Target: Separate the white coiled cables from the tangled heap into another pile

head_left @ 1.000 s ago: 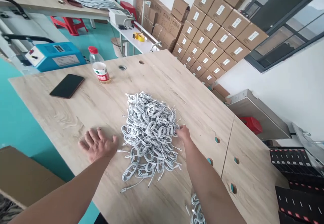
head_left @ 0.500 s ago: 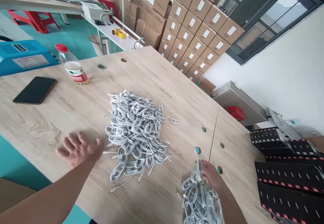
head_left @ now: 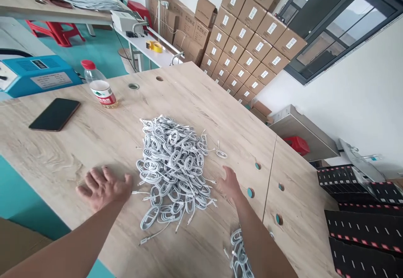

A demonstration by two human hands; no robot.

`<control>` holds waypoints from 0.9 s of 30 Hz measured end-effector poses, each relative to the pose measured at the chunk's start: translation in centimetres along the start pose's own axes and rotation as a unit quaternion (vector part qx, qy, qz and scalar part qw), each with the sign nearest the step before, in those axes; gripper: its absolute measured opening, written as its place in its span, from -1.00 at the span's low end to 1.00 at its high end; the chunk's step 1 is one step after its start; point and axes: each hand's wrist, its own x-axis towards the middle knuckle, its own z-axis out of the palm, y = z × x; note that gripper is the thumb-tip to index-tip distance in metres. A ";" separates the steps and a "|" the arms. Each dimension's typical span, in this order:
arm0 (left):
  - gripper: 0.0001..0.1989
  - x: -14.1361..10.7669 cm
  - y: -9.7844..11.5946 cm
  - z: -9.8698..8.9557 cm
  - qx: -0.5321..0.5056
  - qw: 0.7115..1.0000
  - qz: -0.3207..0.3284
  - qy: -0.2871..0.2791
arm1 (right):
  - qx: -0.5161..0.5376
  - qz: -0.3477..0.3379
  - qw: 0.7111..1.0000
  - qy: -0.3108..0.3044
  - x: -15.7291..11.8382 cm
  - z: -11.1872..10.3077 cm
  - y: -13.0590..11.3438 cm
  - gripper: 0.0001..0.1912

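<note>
Here, the right hand (head_left: 230,184) sits just beside coiled white cables (head_left: 173,170).

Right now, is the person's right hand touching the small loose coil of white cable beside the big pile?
Apart: the head view shows bare wood between the right hand and the small cable coil.

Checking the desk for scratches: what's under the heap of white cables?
The coiled white cables lie on the wood-grain tabletop. Whatever is beneath the heap's middle is covered and cannot be seen.
</note>
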 end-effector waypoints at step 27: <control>-0.17 0.0 -0.9 0.7 -0.034 0.998 -0.024 0.043 | 0.178 0.021 0.984 -0.013 1.2 -3.1 -0.7 -0.82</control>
